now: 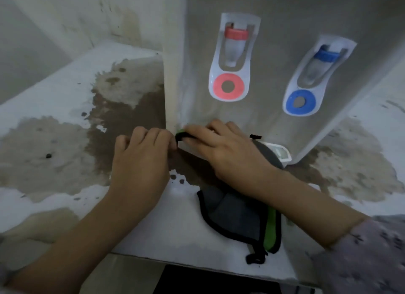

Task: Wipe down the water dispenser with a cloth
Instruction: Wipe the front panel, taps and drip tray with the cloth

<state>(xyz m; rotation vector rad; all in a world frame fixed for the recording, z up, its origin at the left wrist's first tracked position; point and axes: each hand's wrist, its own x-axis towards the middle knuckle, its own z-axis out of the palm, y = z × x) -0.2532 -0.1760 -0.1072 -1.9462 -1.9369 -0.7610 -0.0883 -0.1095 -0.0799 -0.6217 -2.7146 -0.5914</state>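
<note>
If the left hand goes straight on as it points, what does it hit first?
Most likely the water dispenser, its near corner edge right ahead of the left hand; depth is unclear.

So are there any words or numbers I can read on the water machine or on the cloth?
There are no words or numbers that can be read.
The water dispenser has a plain front with no letters.
The red ring and the blue ring are only colours, with no words.
The white part at the base is too blurred to tell.
The cloth shows no label.
</note>
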